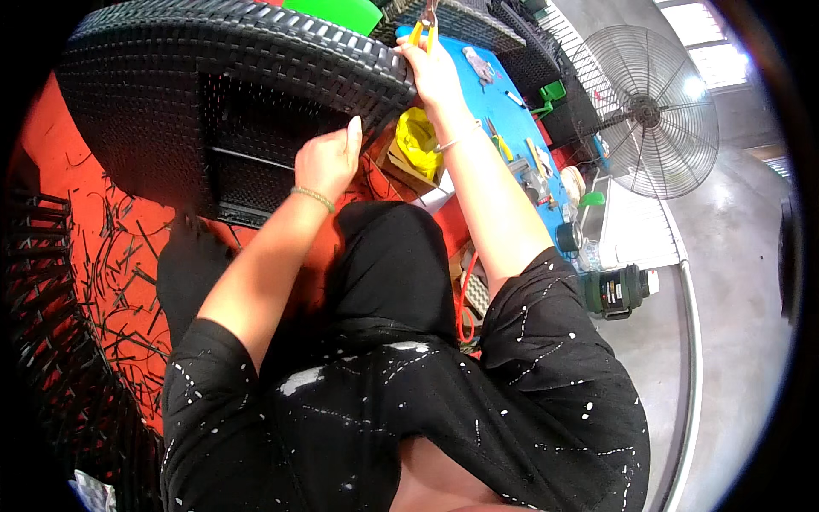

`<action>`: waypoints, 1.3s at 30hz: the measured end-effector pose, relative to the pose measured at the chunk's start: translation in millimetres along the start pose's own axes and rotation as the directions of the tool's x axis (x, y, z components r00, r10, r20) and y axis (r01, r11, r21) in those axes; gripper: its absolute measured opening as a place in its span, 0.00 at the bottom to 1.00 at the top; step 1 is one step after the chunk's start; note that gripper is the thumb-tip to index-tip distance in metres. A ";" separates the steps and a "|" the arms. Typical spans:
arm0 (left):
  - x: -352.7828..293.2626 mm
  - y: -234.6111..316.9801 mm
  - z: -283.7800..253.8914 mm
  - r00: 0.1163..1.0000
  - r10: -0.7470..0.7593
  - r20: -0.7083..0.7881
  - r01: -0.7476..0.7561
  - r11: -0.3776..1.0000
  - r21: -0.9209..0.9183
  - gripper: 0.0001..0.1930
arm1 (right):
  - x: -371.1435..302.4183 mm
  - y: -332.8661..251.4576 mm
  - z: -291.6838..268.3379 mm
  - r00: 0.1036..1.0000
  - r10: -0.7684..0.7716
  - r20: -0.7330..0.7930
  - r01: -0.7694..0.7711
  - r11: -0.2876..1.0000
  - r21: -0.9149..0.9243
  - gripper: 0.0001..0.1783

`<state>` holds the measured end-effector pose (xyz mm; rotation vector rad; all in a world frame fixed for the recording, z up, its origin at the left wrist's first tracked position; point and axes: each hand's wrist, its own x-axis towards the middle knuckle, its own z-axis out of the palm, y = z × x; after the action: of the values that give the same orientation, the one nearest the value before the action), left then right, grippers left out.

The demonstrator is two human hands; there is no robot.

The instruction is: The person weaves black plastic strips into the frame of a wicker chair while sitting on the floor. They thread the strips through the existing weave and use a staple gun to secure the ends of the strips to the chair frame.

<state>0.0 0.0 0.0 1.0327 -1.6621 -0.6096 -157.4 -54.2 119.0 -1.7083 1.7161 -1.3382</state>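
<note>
A large black woven wicker furniture piece (pixel 247 55) stands in front of me, its curved, braided edge running toward my right hand. My right hand (pixel 433 81) grips a pair of pliers with yellow handles (pixel 416 34), jaws pointing up and away, beside the wicker's right end. My left hand (pixel 326 160) is closed at the open recess (pixel 256 119) below that edge, thumb raised along it. Its fingertips are turned away, so whatever they pinch is hidden. A beaded bracelet circles the left wrist.
Cut black strips (pixel 119 282) litter the red floor. A blue table (pixel 503 102) on the right carries tools. Below it sits a box with a yellow bag (pixel 416 141). A big caged fan (pixel 647 111) and a dark green jug (pixel 616 292) stand farther right.
</note>
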 end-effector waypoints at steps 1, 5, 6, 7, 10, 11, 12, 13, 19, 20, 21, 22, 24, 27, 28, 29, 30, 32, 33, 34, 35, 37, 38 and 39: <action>3.8 -2.0 -1.4 0.996 0.090 -0.001 -0.090 0.995 0.044 0.24 | 2.5 4.5 -0.3 0.999 -0.030 -0.025 0.030 1.000 -0.006 0.14; 26.1 -14.8 7.0 0.985 0.168 0.021 -0.169 0.986 0.013 0.24 | 19.3 5.5 3.3 0.998 -0.015 -0.063 0.026 0.984 0.174 0.12; 26.9 -17.0 9.4 0.985 0.168 0.042 -0.169 0.985 0.039 0.24 | 20.4 10.0 0.7 0.999 0.000 -0.035 0.007 0.984 0.179 0.12; 26.6 -20.6 11.5 0.984 0.167 0.064 -0.171 0.983 0.064 0.24 | 22.3 13.5 -3.0 1.000 0.015 -0.007 -0.013 0.983 0.184 0.12; 22.2 -28.9 9.0 0.979 0.185 0.085 -0.192 0.979 0.075 0.25 | 17.4 8.6 -4.6 0.996 0.023 0.089 -0.036 0.989 0.141 0.13; 20.5 -30.7 7.2 0.977 0.195 0.085 -0.201 0.977 0.069 0.26 | 14.4 3.9 -3.7 0.992 0.020 0.123 -0.035 0.992 0.119 0.13; 20.1 -31.8 7.0 0.976 0.206 0.065 -0.210 0.976 0.060 0.26 | 13.5 -1.5 -4.2 0.987 0.019 0.158 -0.031 0.996 0.079 0.14; 19.6 -33.0 6.8 0.975 0.217 0.046 -0.219 0.974 0.053 0.26 | 12.6 -7.1 -4.7 0.981 0.018 0.192 -0.026 0.999 0.040 0.16; 14.7 -31.2 2.2 0.975 0.217 0.043 -0.218 0.976 0.026 0.25 | -5.4 -48.5 -8.7 0.932 0.116 0.343 -0.131 0.991 0.021 0.22; 13.3 -31.5 1.9 0.974 0.221 0.052 -0.223 0.974 0.027 0.24 | -4.9 -53.4 -7.7 0.904 0.194 0.381 -0.244 0.966 0.087 0.22; 12.6 -29.6 1.1 0.975 0.217 0.052 -0.218 0.976 0.021 0.25 | -5.7 -60.3 -6.5 0.867 0.266 0.422 -0.355 0.923 0.147 0.22; 12.1 -27.2 0.3 0.976 0.212 0.053 -0.213 0.977 0.015 0.25 | -3.5 -60.9 -8.1 0.837 0.334 0.434 -0.425 0.896 0.128 0.23; 10.5 -23.3 -2.2 0.980 0.188 0.059 -0.189 0.982 0.004 0.25 | -3.2 -60.9 -7.4 0.848 0.306 0.432 -0.370 0.926 0.071 0.24; 7.3 -25.2 -1.7 0.981 0.186 0.050 -0.187 0.982 0.014 0.24 | -9.8 -69.5 -3.9 0.828 0.328 0.454 -0.408 0.909 0.087 0.24; 6.9 -25.4 -3.0 0.981 0.185 0.058 -0.186 0.982 0.015 0.24 | -10.2 -68.5 -3.2 0.828 0.332 0.452 -0.412 0.907 0.090 0.24; 6.4 -26.5 -3.1 0.981 0.187 0.059 -0.188 0.982 0.011 0.24 | -10.7 -68.5 -2.4 0.828 0.335 0.449 -0.417 0.904 0.093 0.23; 5.8 -27.8 -3.7 0.980 0.189 0.059 -0.190 0.982 0.006 0.24 | -12.9 -70.3 -0.5 0.821 0.358 0.445 -0.465 0.871 0.157 0.22; 5.0 -28.6 -5.0 0.981 0.184 0.062 -0.185 0.983 -0.002 0.24 | -12.8 -68.6 -1.0 0.769 0.413 0.488 -0.564 0.797 0.214 0.21; 3.9 -25.3 -4.4 0.981 0.180 0.068 -0.179 0.984 -0.011 0.24 | -14.6 -65.1 -4.3 0.741 0.442 0.506 -0.613 0.753 0.239 0.21; 3.4 -22.7 -3.5 0.982 0.175 0.074 -0.174 0.985 -0.022 0.24 | -10.0 -57.1 -7.5 0.728 0.429 0.534 -0.613 0.757 0.227 0.21; 3.8 -21.2 -1.9 0.981 0.179 0.072 -0.178 0.984 -0.017 0.23 | -5.8 -52.9 -11.2 0.743 0.427 0.515 -0.592 0.779 0.207 0.20; 5.6 -24.0 -5.5 0.981 0.184 0.070 -0.185 0.983 0.017 0.23 | -4.1 -58.9 -4.4 0.769 0.407 0.492 -0.548 0.816 0.181 0.20; 3.6 -24.9 -8.4 0.982 0.177 0.064 -0.178 0.984 0.018 0.23 | -7.7 -60.4 0.5 0.786 0.408 0.465 -0.531 0.831 0.167 0.19; 3.9 -22.5 -10.3 0.982 0.180 0.052 -0.181 0.984 0.007 0.23 | -7.6 -59.5 2.5 0.769 0.407 0.492 -0.558 0.803 0.208 0.19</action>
<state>16.8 -13.6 -12.7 0.8688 -1.7830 -0.5109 -120.5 -36.9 163.0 -1.1262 1.4260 -0.8694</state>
